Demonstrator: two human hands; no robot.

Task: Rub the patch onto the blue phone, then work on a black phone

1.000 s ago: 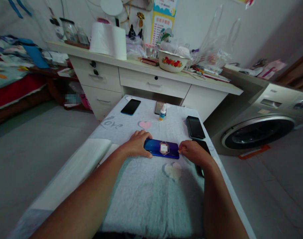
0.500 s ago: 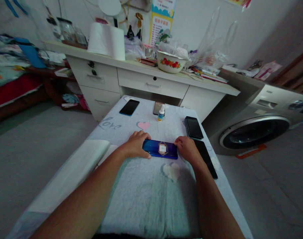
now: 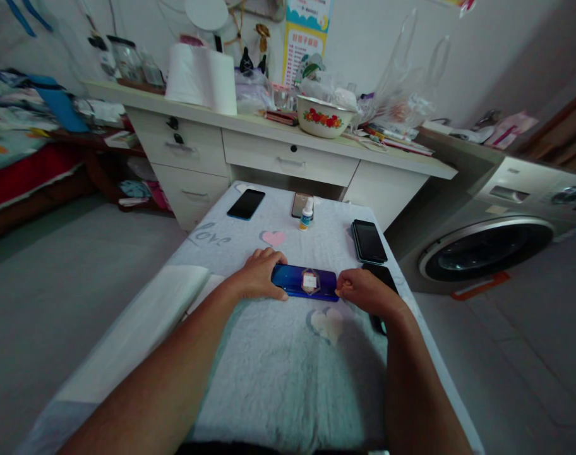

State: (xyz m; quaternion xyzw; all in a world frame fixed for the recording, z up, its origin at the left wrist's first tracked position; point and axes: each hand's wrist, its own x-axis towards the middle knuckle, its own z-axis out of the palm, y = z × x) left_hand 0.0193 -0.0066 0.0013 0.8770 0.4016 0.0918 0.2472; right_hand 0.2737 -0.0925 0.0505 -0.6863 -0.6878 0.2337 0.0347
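A blue phone (image 3: pixel 297 281) lies flat on the cloth-covered table (image 3: pixel 278 366), with a small white sticker on its back. My left hand (image 3: pixel 259 275) grips its left end, fingers curled over the far edge. My right hand (image 3: pixel 364 292) is closed in a pinch at the phone's right end. Under my right wrist lies a black phone (image 3: pixel 380 278), partly hidden.
Another black phone (image 3: pixel 369 241) lies at the right edge, a third black phone (image 3: pixel 247 203) at the far left, and a small dropper bottle (image 3: pixel 307 213) stands by a phone at the far middle. A white desk (image 3: pixel 288 158) with clutter and a washing machine (image 3: pixel 501 234) stand behind.
My right hand moved from the phone's far right corner down to its right end, and my wrist again covers the black phone beside it. The left hand stayed in place.
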